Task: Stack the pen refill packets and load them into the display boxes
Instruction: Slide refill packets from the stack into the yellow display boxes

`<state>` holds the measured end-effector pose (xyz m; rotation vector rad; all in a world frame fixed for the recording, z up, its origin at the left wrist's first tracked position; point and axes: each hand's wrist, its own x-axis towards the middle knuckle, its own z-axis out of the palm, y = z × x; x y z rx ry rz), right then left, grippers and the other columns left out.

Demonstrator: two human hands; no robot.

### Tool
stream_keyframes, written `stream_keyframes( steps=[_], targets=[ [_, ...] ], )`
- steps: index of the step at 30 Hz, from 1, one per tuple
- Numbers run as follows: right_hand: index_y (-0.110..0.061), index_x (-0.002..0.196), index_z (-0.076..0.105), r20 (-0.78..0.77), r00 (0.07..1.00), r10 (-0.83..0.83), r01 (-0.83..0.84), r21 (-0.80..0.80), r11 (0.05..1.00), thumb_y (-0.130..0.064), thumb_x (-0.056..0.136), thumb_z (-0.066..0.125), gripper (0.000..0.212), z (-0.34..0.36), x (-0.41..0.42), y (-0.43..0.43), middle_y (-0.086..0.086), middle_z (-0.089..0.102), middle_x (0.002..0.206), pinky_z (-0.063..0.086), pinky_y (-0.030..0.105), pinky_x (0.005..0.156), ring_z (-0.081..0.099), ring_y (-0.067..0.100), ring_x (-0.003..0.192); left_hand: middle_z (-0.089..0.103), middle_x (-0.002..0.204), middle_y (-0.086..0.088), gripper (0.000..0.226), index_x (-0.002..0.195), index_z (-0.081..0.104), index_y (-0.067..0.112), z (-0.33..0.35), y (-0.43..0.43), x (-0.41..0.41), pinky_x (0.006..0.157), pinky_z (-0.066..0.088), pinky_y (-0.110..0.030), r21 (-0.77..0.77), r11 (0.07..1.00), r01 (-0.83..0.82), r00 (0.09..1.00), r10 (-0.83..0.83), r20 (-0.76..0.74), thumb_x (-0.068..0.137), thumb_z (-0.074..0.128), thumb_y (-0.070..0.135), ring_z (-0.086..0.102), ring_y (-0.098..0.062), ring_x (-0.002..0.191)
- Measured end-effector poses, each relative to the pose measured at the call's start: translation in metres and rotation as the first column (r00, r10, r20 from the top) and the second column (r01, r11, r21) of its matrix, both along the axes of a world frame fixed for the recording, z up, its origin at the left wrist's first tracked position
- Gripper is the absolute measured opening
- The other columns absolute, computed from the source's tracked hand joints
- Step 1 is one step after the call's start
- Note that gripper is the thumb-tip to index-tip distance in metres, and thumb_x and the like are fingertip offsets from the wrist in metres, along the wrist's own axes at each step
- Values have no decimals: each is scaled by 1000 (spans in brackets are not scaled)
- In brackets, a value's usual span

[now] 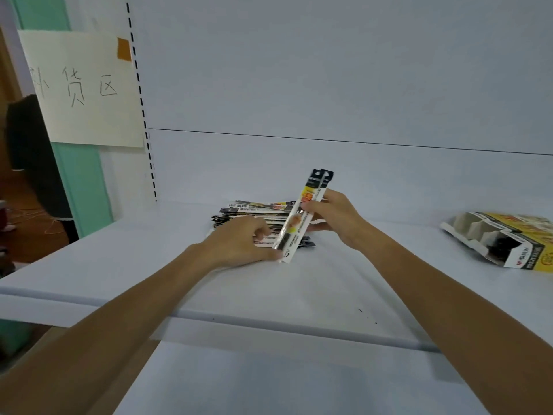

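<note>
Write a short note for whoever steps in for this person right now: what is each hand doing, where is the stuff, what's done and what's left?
Left grip: holds the lower end of the held packets, just above the pile.
Right grip: pinches the same packets at their middle, so they stand tilted.
Pile of refill packets: lies loose on the shelf, behind the hands.
Display box: lies at the shelf's right, apart from the pile. Something dark shows inside, but I can't tell what.
Done: a couple of packets gathered.
Left: stack the rest and load the box.
</note>
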<state>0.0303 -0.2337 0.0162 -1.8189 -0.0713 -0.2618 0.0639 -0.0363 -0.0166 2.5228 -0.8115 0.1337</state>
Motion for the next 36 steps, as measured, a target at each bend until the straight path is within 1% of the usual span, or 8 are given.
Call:
stream_keyframes(
  steps=[6,10,14,18,22,26,30,36],
  targets=[
    [-7,90,59,-22,998,-63,64,44,997,-4,89,55,5,1,5,-12,8,67,81,57,26,60,68,17,69,59,94,8,19,97,66,21,3,12,7,66,36,-10,93,989,112,989,-120,88,83,66,34,48,1,73],
    [-8,84,61,-28,998,-60,62,76,995,-3,88,55,9,4,5,-13,6,65,77,57,28,61,65,16,67,64,82,9,14,91,70,17,10,14,10,65,37,-13,133,982,132,975,-153,163,87,61,27,52,2,67],
    [-8,79,61,-45,999,-27,34,162,986,-2,86,56,11,7,6,-14,6,66,74,57,31,64,64,21,70,66,72,11,10,74,70,25,24,17,16,62,42,-11,-263,964,26,998,-12,55,83,67,23,58,2,64],
    [-3,97,64,-49,995,87,-84,64,994,-2,87,58,12,12,7,-4,6,70,86,58,28,66,67,19,77,71,88,1,9,83,71,22,28,-2,18,81,52,-31,-629,772,-96,964,-85,-251,87,62,21,66,-18,87],
    [2,109,61,-21,987,158,-157,26,987,0,87,59,23,12,8,5,10,68,94,56,22,64,68,12,74,69,91,-3,17,96,68,10,29,-32,6,58,52,-17,-683,719,-124,892,-221,-395,92,56,21,66,-13,81],
    [-5,98,66,-23,985,172,-171,37,985,-2,89,56,14,12,6,0,5,70,88,56,22,65,69,13,74,68,94,6,21,98,68,18,27,-40,8,68,44,-13,-515,857,-29,992,-39,-121,83,66,33,61,-5,86],
    [-5,95,67,-46,989,142,-142,0,990,-8,93,53,14,11,5,-3,8,68,85,57,26,70,67,17,72,70,89,8,22,106,66,27,26,-43,3,67,42,-17,-488,872,43,985,-118,-124,89,58,37,62,-8,80],
    [-13,83,66,-24,999,24,-27,-147,989,-21,97,47,25,9,-1,-5,2,64,73,52,24,67,60,13,68,57,51,15,25,74,62,19,27,-63,-7,49,34,-13,-515,855,54,964,-180,-198,95,49,23,46,4,42]
  ],
)
